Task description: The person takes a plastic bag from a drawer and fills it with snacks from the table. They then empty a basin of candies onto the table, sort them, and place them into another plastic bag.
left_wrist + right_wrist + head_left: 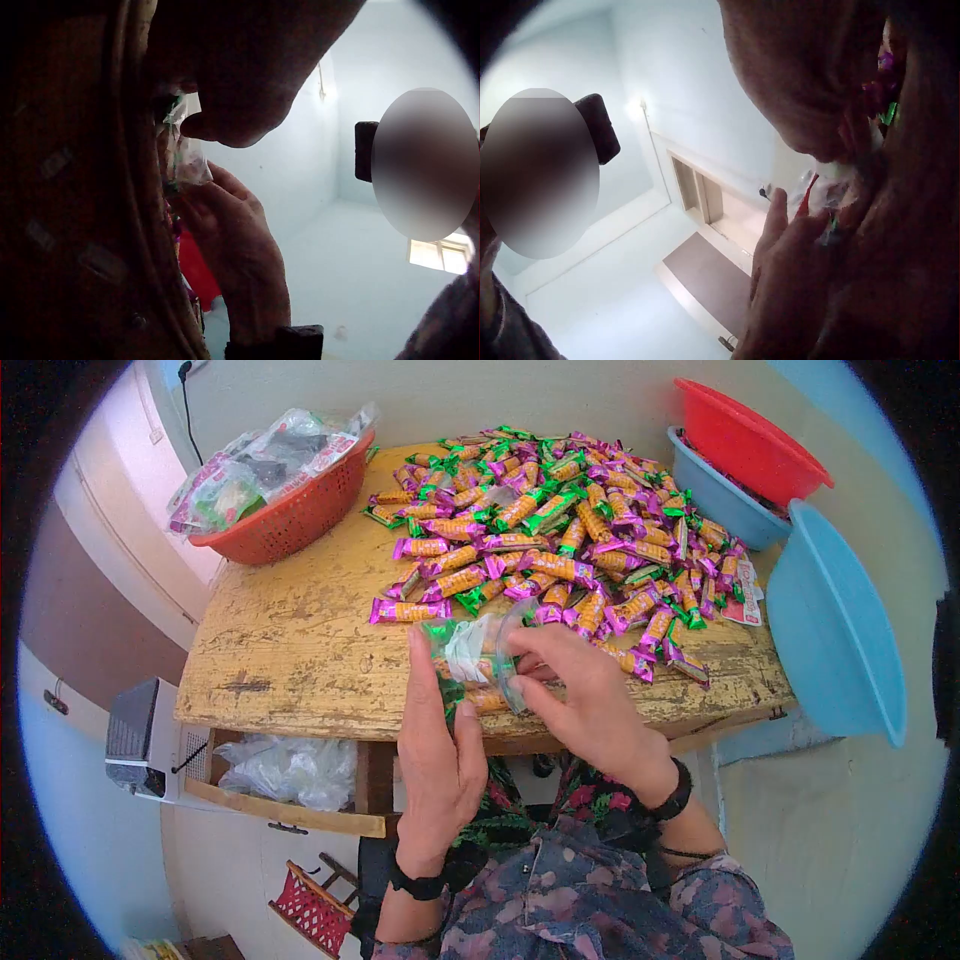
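A clear plastic bag (487, 695) with several small wrapped snack bars inside lies at the table's front edge. A crumpled white piece (468, 650) shows at its middle. My left hand (437, 760) rests along the bag's left side, fingers straight and thumb at its near side. From the right, my right hand (590, 700) pinches the bag's edge between thumb and curled fingers. In the left wrist view the bag (187, 154) sits between both hands. Beyond it spreads a large pile of purple and green wrapped bars (560, 540).
An orange-red basket (290, 520) of printed plastic packaging stands at the back left. Red (750, 440) and blue (725, 490) basins sit at the back right, a larger blue basin (840, 620) nearer. An open drawer (285, 805) below holds clear bags (290, 770).
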The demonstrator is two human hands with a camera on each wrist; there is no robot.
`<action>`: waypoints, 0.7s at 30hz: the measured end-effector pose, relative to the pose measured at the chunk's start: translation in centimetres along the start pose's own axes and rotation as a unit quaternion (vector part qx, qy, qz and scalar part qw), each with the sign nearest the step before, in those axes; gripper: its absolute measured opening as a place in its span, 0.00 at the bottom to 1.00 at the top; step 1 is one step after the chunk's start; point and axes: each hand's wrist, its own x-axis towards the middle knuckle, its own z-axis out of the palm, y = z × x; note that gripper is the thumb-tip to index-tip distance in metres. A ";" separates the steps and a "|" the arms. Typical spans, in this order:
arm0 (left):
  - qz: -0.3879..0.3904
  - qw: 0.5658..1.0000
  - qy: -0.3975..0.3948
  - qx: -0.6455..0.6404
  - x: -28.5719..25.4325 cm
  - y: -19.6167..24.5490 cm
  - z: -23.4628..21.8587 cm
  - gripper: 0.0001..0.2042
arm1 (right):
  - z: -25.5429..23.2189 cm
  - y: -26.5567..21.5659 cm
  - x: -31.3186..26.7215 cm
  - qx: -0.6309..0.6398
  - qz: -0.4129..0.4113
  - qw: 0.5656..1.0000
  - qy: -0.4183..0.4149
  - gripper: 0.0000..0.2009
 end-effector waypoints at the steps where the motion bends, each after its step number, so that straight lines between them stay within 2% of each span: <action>1: 0.002 1.000 -0.001 -0.002 0.0 0.1 0.0 0.34 | 0.3 0.5 -0.1 -0.013 -0.014 1.000 0.014 0.18; 3: 0.017 1.000 0.007 0.007 0.0 -0.3 0.0 0.33 | 1.0 1.1 -0.2 -0.038 -0.040 0.998 0.041 0.20; 6: 0.024 0.997 -0.013 0.067 -0.1 -0.3 -0.4 0.31 | 1.0 0.3 -0.5 0.061 0.038 0.996 0.048 0.22; 9: 0.043 0.993 -0.027 0.106 0.0 -0.4 -0.1 0.28 | 0.2 1.5 -1.5 -0.037 -0.026 0.997 0.057 0.25; 10: 0.049 0.991 -0.027 0.119 -0.2 -0.6 0.0 0.27 | -0.3 0.8 -1.4 0.012 -0.021 0.997 0.074 0.22; 13: 0.051 0.986 -0.033 0.155 -0.3 -0.5 0.4 0.26 | -3.5 1.1 -1.7 -0.106 -0.061 0.990 0.077 0.21; 14: 0.052 0.986 -0.034 0.154 -0.2 -0.3 0.5 0.26 | -4.6 1.5 -1.5 -0.144 -0.085 0.980 0.112 0.17; 17: 0.049 0.981 -0.045 0.185 -0.2 0.1 0.8 0.25 | -8.8 2.0 -0.7 -0.202 -0.022 0.969 0.138 0.12; 20: 0.054 0.979 -0.037 0.191 -0.3 0.0 1.1 0.25 | -12.4 4.8 0.5 -0.365 -0.069 0.919 0.134 0.08; 21: 0.056 0.980 -0.036 0.189 -0.4 -0.1 1.1 0.25 | -13.2 5.7 1.0 -0.398 -0.057 0.909 0.111 0.09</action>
